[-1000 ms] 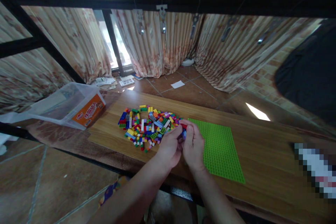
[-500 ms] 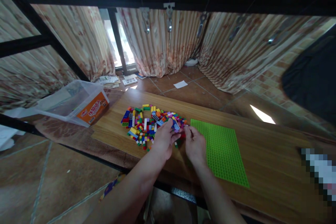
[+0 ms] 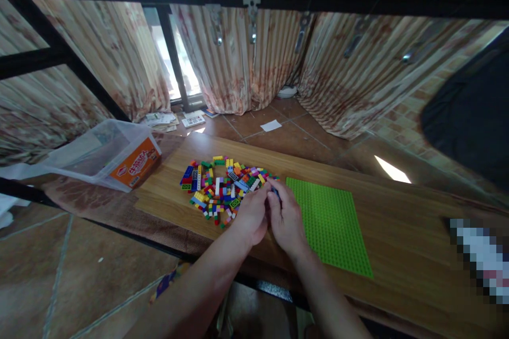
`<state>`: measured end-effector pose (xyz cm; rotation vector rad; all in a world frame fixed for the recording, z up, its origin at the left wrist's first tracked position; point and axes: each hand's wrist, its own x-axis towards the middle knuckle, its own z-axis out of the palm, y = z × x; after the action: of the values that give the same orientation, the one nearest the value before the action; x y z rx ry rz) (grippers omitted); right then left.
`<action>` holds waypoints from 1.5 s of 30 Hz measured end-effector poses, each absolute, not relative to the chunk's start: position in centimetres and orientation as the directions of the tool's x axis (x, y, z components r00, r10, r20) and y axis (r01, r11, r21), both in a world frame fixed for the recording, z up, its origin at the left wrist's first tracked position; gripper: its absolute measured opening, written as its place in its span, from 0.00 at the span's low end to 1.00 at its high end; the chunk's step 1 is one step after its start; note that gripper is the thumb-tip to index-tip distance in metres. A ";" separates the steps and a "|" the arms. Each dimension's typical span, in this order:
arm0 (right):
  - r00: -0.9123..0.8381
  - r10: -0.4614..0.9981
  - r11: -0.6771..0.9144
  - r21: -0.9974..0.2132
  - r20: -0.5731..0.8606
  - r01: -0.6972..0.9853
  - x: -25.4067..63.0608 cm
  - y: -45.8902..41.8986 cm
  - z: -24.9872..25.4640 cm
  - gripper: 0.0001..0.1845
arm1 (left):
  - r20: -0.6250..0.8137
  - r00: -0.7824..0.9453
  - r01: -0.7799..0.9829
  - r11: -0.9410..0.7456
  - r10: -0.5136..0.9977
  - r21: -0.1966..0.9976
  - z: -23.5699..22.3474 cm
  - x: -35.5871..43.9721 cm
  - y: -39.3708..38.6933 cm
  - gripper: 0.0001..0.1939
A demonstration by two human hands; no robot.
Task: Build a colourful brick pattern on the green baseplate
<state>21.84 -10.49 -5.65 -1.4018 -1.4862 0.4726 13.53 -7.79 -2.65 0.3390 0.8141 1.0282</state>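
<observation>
Hands (image 3: pixel 253 216) (image 3: pixel 287 218) closer together than before around bluish piece (image 3: pixel 274 189)

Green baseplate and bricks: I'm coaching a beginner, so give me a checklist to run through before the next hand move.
1. Green baseplate lying flat, studs up: ok, to the right of the brick pile.
2. Brick pile within easy reach: ok, right beside the left hand.
3. Hands working together: ok, left hand and right hand meet in front of the pile.
4. Shape of the dark piece in the right hand: cannot tell, the hands hide most of it.
5. Bricks sorted by colour: not ok, colours lie mixed.
6. Plastic bin standing apart from the pile: ok, off to the left.
</observation>
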 end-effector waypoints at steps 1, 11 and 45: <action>0.210 0.895 0.244 -0.826 0.394 0.509 21.6 -10.5 -5.7 0.18 | -0.427 0.274 -0.620 0.498 0.862 0.606 -2.6 13.7 -8.0 0.13; 0.496 0.859 0.116 -0.992 0.127 0.052 21.5 -9.9 -7.1 0.23 | -0.542 0.260 -0.607 0.572 0.799 0.552 -2.6 14.5 -8.4 0.04; 0.538 0.840 0.102 -0.953 -0.070 -0.285 21.7 -8.4 -8.6 0.20 | -0.439 0.019 -0.341 0.418 0.898 0.842 -3.5 11.9 -5.8 0.07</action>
<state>21.71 -8.43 -8.56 -1.1919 -0.5804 0.9024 11.89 -5.78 -3.50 0.6050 1.1775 1.0589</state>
